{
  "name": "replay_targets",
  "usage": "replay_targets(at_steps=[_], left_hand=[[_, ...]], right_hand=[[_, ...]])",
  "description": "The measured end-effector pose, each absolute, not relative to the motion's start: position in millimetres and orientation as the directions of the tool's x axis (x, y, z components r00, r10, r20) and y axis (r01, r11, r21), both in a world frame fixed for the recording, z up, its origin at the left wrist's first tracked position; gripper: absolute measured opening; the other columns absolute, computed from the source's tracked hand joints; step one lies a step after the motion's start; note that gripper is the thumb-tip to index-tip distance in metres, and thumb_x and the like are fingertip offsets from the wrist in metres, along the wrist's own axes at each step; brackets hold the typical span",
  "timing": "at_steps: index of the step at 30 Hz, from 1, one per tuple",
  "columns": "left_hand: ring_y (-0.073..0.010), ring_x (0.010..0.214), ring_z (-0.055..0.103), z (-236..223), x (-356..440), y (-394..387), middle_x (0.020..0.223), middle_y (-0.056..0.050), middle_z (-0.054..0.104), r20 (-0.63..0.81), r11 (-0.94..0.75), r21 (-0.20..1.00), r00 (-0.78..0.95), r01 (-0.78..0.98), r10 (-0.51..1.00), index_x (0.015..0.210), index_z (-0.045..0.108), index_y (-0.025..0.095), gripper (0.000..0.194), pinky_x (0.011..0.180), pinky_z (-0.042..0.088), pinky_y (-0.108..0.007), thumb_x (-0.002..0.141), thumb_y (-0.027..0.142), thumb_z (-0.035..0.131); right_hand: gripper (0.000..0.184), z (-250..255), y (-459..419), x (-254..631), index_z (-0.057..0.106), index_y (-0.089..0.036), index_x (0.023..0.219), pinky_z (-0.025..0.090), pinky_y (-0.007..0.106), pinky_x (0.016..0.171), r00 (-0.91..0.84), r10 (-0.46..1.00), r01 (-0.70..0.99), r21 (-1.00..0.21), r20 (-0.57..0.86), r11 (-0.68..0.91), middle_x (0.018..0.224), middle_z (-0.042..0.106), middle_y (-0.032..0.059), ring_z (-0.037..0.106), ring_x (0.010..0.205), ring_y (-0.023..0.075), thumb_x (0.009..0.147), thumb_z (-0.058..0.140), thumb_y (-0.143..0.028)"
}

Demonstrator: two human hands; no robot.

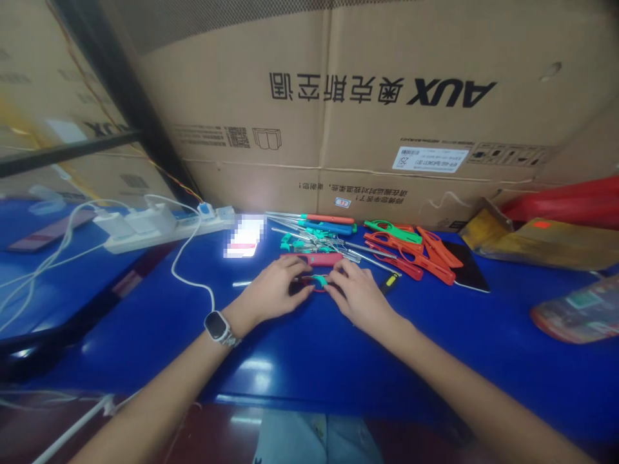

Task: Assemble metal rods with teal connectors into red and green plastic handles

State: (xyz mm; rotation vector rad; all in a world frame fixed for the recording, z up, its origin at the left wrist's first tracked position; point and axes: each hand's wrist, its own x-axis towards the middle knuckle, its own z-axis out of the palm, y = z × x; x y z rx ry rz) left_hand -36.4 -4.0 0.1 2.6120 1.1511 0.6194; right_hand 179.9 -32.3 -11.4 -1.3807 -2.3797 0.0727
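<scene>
Both hands are pinching one small red-and-teal handle piece (318, 282) at the blue tabletop (300, 348) centre: left hand (273, 291) closing on its nine o'clock end, right hand (356, 293) on three o'clock. Judging by the loose handles and blades (367, 245) at twelve o'clock, most pieces are waiting untouched.

power strip (159, 227), cardboard box (367, 109), orange handles (425, 254)
</scene>
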Motion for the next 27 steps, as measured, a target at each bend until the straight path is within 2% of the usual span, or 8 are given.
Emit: replay_targets(at_steps=[2,5,11,14,16,19,23,27], left_hand=[[-0.0241,0.108,0.062,2,-30,-3,0.116,-0.010,0.064,0.278,-0.648,0.388,0.587,0.656,0.760,0.116,0.065,0.018,0.029,0.094,0.052,-0.038,0.091,0.033,0.061],[-0.0210,0.096,0.065,-1,-22,-2,0.107,-0.008,0.064,0.241,-0.627,0.406,0.584,0.665,0.775,0.105,0.069,0.018,0.017,0.088,0.053,-0.035,0.090,0.024,0.062],[-0.0173,0.087,0.064,-13,-19,-5,0.099,-0.007,0.063,0.310,-0.611,0.453,0.528,0.649,0.791,0.091,0.068,0.016,0.014,0.083,0.053,-0.031,0.093,0.015,0.055],[-0.0177,0.091,0.064,-13,-21,-6,0.101,-0.007,0.063,0.310,-0.642,0.406,0.562,0.651,0.767,0.091,0.068,0.016,0.018,0.084,0.053,-0.031,0.095,0.015,0.051],[-0.0191,0.094,0.063,-11,-23,-7,0.104,-0.008,0.064,0.304,-0.662,0.359,0.589,0.657,0.749,0.098,0.069,0.017,0.019,0.085,0.053,-0.032,0.097,0.019,0.050],[-0.0231,0.100,0.061,-8,-24,-10,0.108,-0.010,0.063,0.310,-0.697,0.252,0.627,0.671,0.715,0.110,0.068,0.016,0.028,0.090,0.052,-0.039,0.100,0.033,0.047],[-0.0283,0.105,0.059,-7,-24,-16,0.113,-0.013,0.063,0.318,-0.718,0.140,0.655,0.682,0.685,0.113,0.067,0.013,0.045,0.093,0.051,-0.045,0.094,0.052,0.053],[-0.0266,0.102,0.060,-8,-24,-13,0.108,-0.012,0.063,0.317,-0.704,0.112,0.646,0.701,0.694,0.110,0.068,0.015,0.034,0.091,0.051,-0.043,0.097,0.042,0.053]], right_hand=[[0.014,-11,-32,180,0.062,-0.020,0.095,0.040,0.034,0.078,-0.435,0.850,0.829,-0.237,0.297,0.507,0.109,0.058,0.0091,0.057,0.097,0.0220,0.098,0.051,-0.028],[0.014,-10,-33,179,0.062,-0.020,0.095,0.040,0.035,0.077,-0.427,0.858,0.839,-0.229,0.287,0.494,0.109,0.058,0.0090,0.057,0.098,0.0225,0.098,0.052,-0.028],[0.015,-10,-34,179,0.063,-0.020,0.096,0.039,0.034,0.077,-0.433,0.858,0.835,-0.234,0.278,0.497,0.111,0.059,0.0090,0.057,0.100,0.0227,0.099,0.051,-0.029],[0.014,-11,-33,179,0.063,-0.020,0.095,0.039,0.035,0.077,-0.423,0.860,0.837,-0.239,0.284,0.491,0.110,0.059,0.0088,0.057,0.099,0.0226,0.098,0.052,-0.028],[0.013,-12,-33,179,0.063,-0.020,0.095,0.039,0.035,0.078,-0.419,0.861,0.835,-0.251,0.289,0.490,0.110,0.059,0.0090,0.057,0.100,0.0227,0.098,0.053,-0.028],[0.012,-13,-33,179,0.064,-0.019,0.096,0.040,0.036,0.080,-0.404,0.866,0.833,-0.273,0.296,0.482,0.111,0.060,0.0097,0.058,0.101,0.0231,0.097,0.054,-0.026],[0.011,-13,-34,176,0.065,-0.018,0.099,0.040,0.036,0.081,-0.360,0.881,0.831,-0.324,0.305,0.452,0.108,0.061,0.0094,0.060,0.099,0.0229,0.095,0.056,-0.025],[0.011,-13,-35,174,0.065,-0.018,0.098,0.039,0.036,0.082,-0.330,0.889,0.815,-0.380,0.316,0.438,0.106,0.063,0.0084,0.061,0.098,0.0221,0.094,0.058,-0.026]])
